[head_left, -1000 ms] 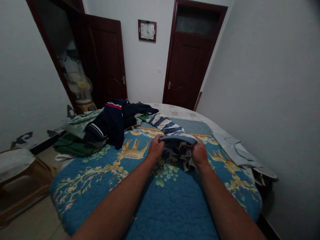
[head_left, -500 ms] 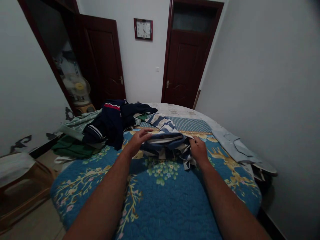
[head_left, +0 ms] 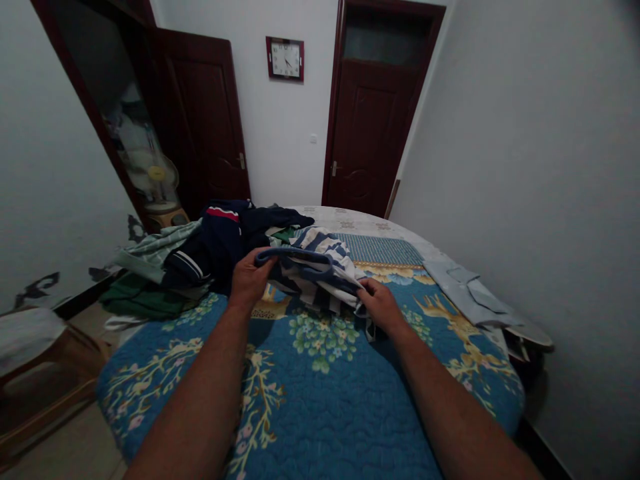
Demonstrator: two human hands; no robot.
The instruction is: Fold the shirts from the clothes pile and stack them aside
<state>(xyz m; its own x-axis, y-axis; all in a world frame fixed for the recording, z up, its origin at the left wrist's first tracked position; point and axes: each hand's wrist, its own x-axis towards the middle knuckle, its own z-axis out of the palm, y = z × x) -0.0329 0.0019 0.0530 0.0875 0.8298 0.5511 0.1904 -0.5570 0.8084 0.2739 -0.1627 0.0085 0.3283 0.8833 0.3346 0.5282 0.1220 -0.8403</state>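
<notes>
The left hand (head_left: 249,275) pinches the blue edge of a striped shirt (head_left: 315,267) and lifts it over the bed (head_left: 325,400), while the right hand (head_left: 379,303) grips the shirt's lower right corner close to the quilt. A heap of dark clothes (head_left: 215,247) lies just left of it.

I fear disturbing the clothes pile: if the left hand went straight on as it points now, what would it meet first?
Probably the dark navy garment heaped beyond the left hand, which holds the striped shirt; depth is unclear.
</notes>
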